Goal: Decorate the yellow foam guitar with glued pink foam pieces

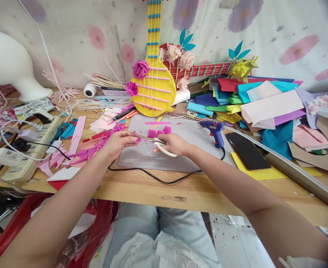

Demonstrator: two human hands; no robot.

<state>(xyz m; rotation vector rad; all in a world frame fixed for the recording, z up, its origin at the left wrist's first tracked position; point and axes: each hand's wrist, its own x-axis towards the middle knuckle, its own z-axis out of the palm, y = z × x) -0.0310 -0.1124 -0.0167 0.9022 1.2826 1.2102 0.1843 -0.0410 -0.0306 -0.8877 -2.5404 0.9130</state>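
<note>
My right hand (173, 143) is closed around the pale handles of a pair of scissors (166, 149), whose blades point left toward my other hand. My left hand (119, 143) pinches a small magenta piece of paper (138, 139) beside the blade tips; the fingers hide part of it. Just beyond the scissors, several small magenta pieces (159, 133) sit in a row on the grey cutting mat (149, 160). A thin magenta strip (158, 123) lies farther back on the mat. Both hands are just above the mat.
A blue glue gun (215, 132) stands at the mat's right, its black cord (164, 181) crossing the front. Beyond it lies a phone (247, 150). A yellow paper instrument (152, 91) stands at the back. Magenta scraps (89, 154) and a power strip (35, 149) are left.
</note>
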